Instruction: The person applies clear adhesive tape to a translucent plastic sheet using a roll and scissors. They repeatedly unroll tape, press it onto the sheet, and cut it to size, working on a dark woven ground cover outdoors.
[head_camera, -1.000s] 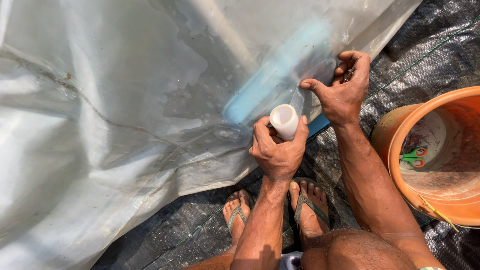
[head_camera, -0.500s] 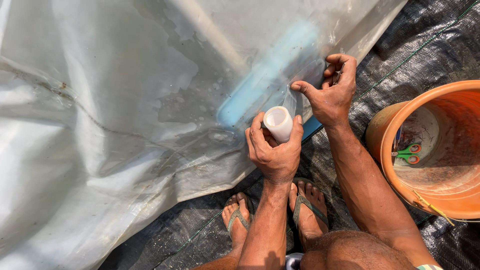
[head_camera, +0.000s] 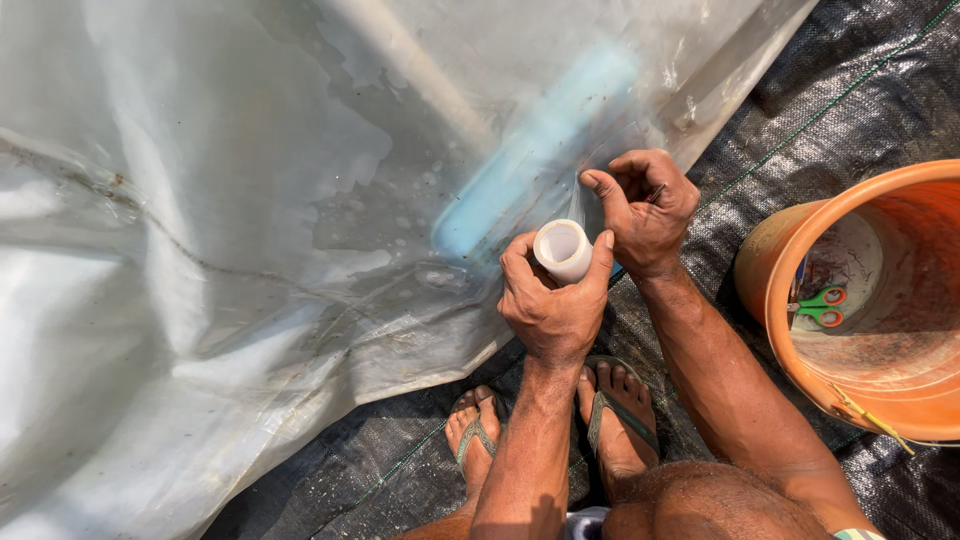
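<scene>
My left hand (head_camera: 552, 300) grips a small white roll of tape (head_camera: 563, 249), its open core facing up. My right hand (head_camera: 643, 208) is just beside it to the upper right, thumb and fingers pinched together on what looks like the clear tape end, though it is too thin to see well. Both hands hover over the edge of a large translucent plastic sheet (head_camera: 230, 250). A light blue bar (head_camera: 530, 155) shows through the sheet right above the roll.
An orange bucket (head_camera: 790, 360) stands at the right with green-handled scissors (head_camera: 818, 305) inside. Black woven ground cover (head_camera: 830, 90) lies under everything. My feet in sandals (head_camera: 615, 420) rest below the hands. A pale pole shows under the sheet (head_camera: 410, 70).
Both hands have drifted slightly left and down together. My right hand has curled its fingers in closer to the roll.
</scene>
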